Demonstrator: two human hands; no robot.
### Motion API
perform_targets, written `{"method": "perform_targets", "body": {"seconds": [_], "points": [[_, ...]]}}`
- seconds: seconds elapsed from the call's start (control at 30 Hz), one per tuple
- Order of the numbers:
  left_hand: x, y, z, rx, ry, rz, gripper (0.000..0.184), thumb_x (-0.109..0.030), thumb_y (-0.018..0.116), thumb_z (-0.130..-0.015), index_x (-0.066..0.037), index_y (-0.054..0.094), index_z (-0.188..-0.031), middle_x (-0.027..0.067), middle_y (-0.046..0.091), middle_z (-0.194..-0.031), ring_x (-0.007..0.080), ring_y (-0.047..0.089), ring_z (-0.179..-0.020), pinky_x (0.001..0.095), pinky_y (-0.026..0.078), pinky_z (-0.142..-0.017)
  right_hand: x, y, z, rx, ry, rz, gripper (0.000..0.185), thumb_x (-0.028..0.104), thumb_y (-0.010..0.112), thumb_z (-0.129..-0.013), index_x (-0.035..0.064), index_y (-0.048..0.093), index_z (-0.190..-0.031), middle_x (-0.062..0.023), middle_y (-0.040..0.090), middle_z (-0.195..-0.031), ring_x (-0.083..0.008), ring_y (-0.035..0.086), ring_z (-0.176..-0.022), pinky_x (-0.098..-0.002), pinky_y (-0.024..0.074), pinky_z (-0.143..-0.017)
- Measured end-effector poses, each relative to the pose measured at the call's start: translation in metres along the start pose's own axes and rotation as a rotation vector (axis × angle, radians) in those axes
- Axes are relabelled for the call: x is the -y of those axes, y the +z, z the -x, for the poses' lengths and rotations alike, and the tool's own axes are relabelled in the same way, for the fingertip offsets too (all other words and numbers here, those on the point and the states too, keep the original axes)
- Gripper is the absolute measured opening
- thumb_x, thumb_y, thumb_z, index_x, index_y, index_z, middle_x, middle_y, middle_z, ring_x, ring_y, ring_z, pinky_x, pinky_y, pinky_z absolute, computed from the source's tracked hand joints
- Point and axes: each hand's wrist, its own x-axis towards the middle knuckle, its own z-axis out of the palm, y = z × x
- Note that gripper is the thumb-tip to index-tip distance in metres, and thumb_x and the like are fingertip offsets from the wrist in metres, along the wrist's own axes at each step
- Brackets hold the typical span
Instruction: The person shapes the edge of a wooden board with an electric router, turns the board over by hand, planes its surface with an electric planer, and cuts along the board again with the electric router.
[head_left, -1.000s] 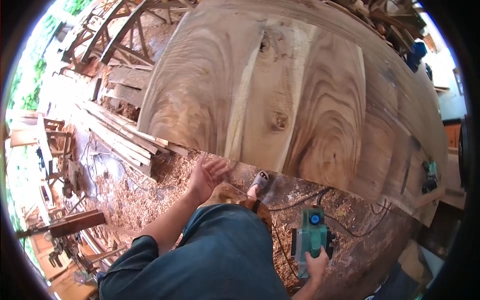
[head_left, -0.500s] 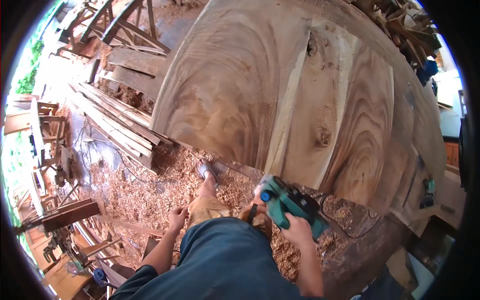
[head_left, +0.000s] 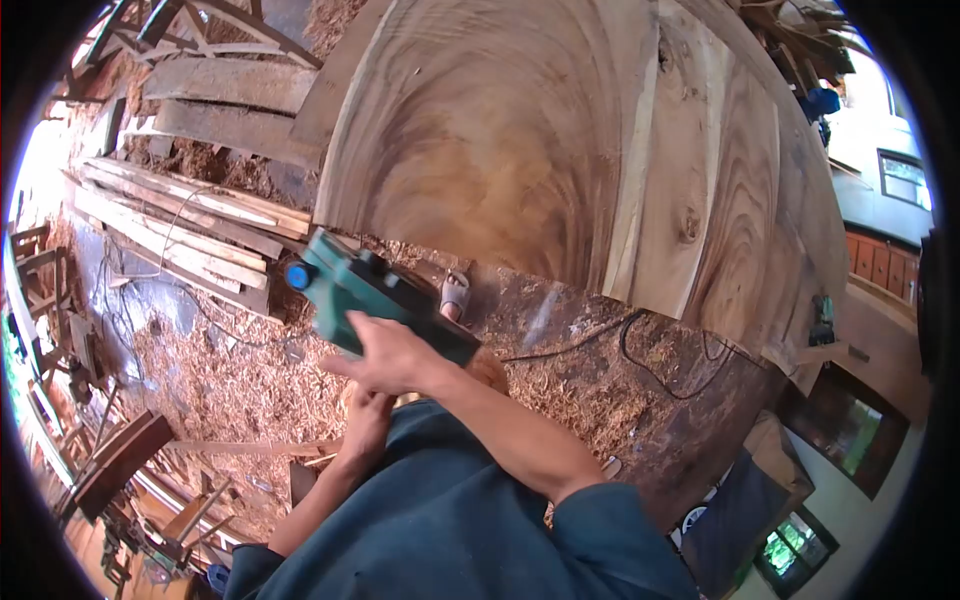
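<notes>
A green electric planer with a blue knob is tilted in front of my body, near the front edge of the wide wooden slab. My right hand reaches across to the left and is closed on the planer's handle, with its thumb and a finger standing out. Just below, my left hand is up against the right hand, its fingers curled. What the left fingers hold, if anything, is hidden behind the right hand. The slab shows swirling dark grain and pale stripes.
Wood shavings cover the floor. Long boards are stacked to the left. A black power cord trails along the floor at the right. A second green tool is at the slab's right end. My sandalled foot is by the slab edge.
My right hand has carried the planer from the right side across to the left. My left hand has risen slightly to meet it. The view has turned to the right.
</notes>
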Motion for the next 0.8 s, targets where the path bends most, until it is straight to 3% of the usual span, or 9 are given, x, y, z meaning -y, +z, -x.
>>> {"method": "perform_targets", "body": {"seconds": [0.1,0.2,0.3,0.37,0.43,0.47,0.53,0.63,0.8], "points": [[-0.025,-0.014,0.010,-0.093,0.315,-0.341,0.042,-0.022,0.060,-0.101,0.001,0.050,-0.134,0.0094,0.058,-0.126,0.0193,0.056,-0.117,0.0338,0.046,-0.100,0.033,0.026,-0.023,0.143,-0.080,-0.070,0.114,0.067,0.069,-0.079,-0.0160,0.028,-0.146,-0.0373,0.045,-0.141,-0.0449,0.044,-0.135,-0.0436,0.0345,-0.114],[-0.019,-0.020,0.010,-0.309,0.421,0.044,0.050,-0.024,0.060,-0.101,0.002,0.043,-0.140,0.0118,0.055,-0.127,0.0216,0.055,-0.118,0.0357,0.045,-0.101,0.050,0.056,-0.040,0.183,-0.136,-0.096,0.120,0.067,0.073,-0.075,-0.0160,0.026,-0.147,-0.0388,0.044,-0.140,-0.0433,0.044,-0.136,-0.0426,0.0340,-0.114],[-0.035,-0.040,0.004,-0.382,0.426,-0.158,0.062,-0.025,0.066,-0.098,0.001,0.034,-0.145,0.0111,0.052,-0.129,0.0202,0.055,-0.116,0.0352,0.047,-0.098,0.068,0.063,-0.058,0.246,-0.126,-0.093,0.123,0.066,0.074,-0.075,-0.0174,0.022,-0.148,-0.0392,0.041,-0.143,-0.0427,0.044,-0.137,-0.0412,0.0337,-0.115],[-0.037,-0.044,-0.002,-0.314,0.450,0.262,0.061,-0.026,0.070,-0.095,-0.001,0.039,-0.141,0.0097,0.054,-0.125,0.0178,0.057,-0.113,0.0335,0.049,-0.094,0.072,0.069,-0.068,0.269,-0.117,-0.058,0.121,0.064,0.073,-0.076,-0.0166,0.022,-0.149,-0.0387,0.039,-0.145,-0.0422,0.043,-0.138,-0.0406,0.0338,-0.115],[-0.048,-0.062,-0.022,-0.264,0.391,0.381,0.057,-0.025,0.072,-0.092,-0.001,0.045,-0.135,0.0075,0.059,-0.116,0.0164,0.060,-0.105,0.0324,0.051,-0.088,0.090,0.060,-0.078,0.300,-0.093,0.131,0.117,0.063,0.073,-0.076,-0.0177,0.027,-0.147,-0.0378,0.040,-0.146,-0.0418,0.041,-0.139,-0.0398,0.0328,-0.115],[-0.056,-0.074,-0.029,-0.270,0.378,0.343,0.050,-0.022,0.071,-0.092,-0.002,0.048,-0.131,0.0071,0.061,-0.112,0.0163,0.062,-0.100,0.0324,0.052,-0.085,0.083,0.060,-0.088,0.216,-0.262,0.303,0.104,0.059,0.074,-0.078,-0.0141,0.040,-0.143,-0.0332,0.046,-0.144,-0.0400,0.050,-0.133,-0.0394,0.0384,-0.112],[-0.049,-0.114,-0.064,-0.271,0.245,0.403,0.032,-0.014,0.068,-0.089,-0.002,0.058,-0.117,0.0068,0.066,-0.103,0.0155,0.064,-0.086,0.0309,0.053,-0.075,0.130,0.019,-0.089,0.254,-0.203,0.160,0.073,0.046,0.075,-0.083,-0.0031,0.057,-0.134,-0.0245,0.060,-0.133,-0.0347,0.066,-0.114,-0.0386,0.0505,-0.099],[-0.081,-0.140,-0.101,-0.363,0.079,0.316,0.022,-0.009,0.071,-0.084,-0.002,0.065,-0.104,0.0055,0.068,-0.090,0.0136,0.062,-0.077,0.0299,0.051,-0.069,0.173,-0.034,-0.130,-0.157,-0.501,0.195,0.055,0.027,0.077,-0.084,-0.0011,0.061,-0.129,-0.0208,0.065,-0.124,-0.0322,0.063,-0.117,-0.0394,0.0477,-0.102],[-0.098,-0.196,-0.191,-0.320,-0.008,0.133,0.030,-0.013,0.074,-0.082,0.003,0.065,-0.106,0.0086,0.070,-0.087,0.0146,0.063,-0.073,0.0348,0.053,-0.066,0.189,-0.119,-0.260,-0.831,-0.152,0.526,0.074,0.039,0.070,-0.088,-0.0020,0.044,-0.144,-0.0324,0.038,-0.149,-0.0425,0.037,-0.142,-0.0482,0.0343,-0.116]]}}
